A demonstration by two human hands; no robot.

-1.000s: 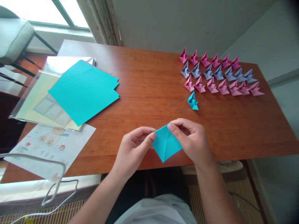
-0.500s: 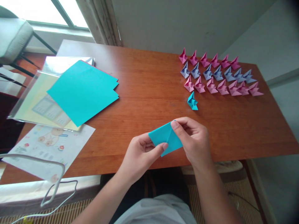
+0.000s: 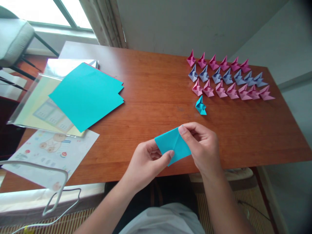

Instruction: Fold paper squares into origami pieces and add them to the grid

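A folded piece of turquoise origami paper point(image 3: 174, 143) is held between my two hands, over the near side of the table, with a crease running across it. My left hand point(image 3: 149, 164) grips its left and lower part, thumb on top and fingers underneath. At the upper right edge, my right hand point(image 3: 203, 143) pinches the paper between thumb and fingers. Just beyond the right hand stands a small turquoise folded paper figure point(image 3: 201, 106). The undersides of the paper and the fingertips below it are hidden.
Rows of folded figures in dark pink point(image 3: 214, 62), lilac point(image 3: 227, 76) and light pink point(image 3: 232, 91) stand at the back right of the wooden table point(image 3: 143, 97). Turquoise sheets point(image 3: 87, 97) lie on a plastic packet point(image 3: 26, 104) at left, near a printed sheet point(image 3: 48, 156) and white tube point(image 3: 36, 165).
The lower corner of the held paper has shifted slightly downward, and my left thumb has moved a touch. Both hands keep their hold; everything else stays put.
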